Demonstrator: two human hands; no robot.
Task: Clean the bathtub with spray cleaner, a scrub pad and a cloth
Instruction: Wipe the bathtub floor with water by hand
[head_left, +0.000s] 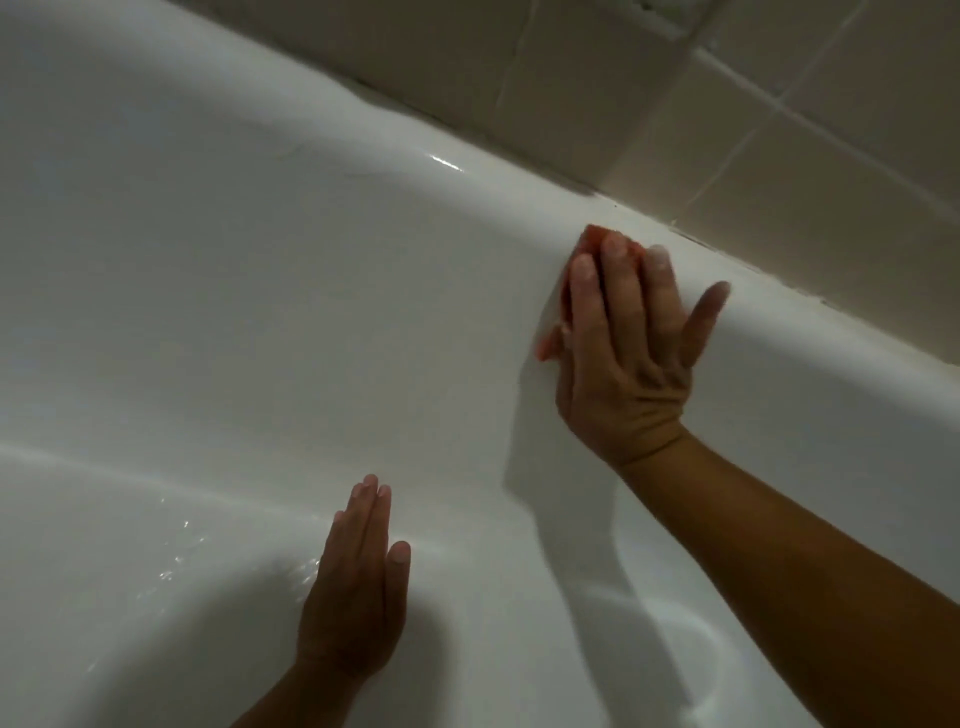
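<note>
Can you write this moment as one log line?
step: scrubbing | right hand: flat, presses orange scrub pad on bathtub wall below rim | left hand: flat on bathtub, holds nothing

There are 2 hands (353, 587) (623, 358), 1 pad (590, 240), 1 bathtub (249, 270).

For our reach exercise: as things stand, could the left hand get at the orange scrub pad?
Probably only its edges. Bare bathtub wall lies between the left hand and the scrub pad, so the path looks free, but the right hand presses flat over most of it.
</note>
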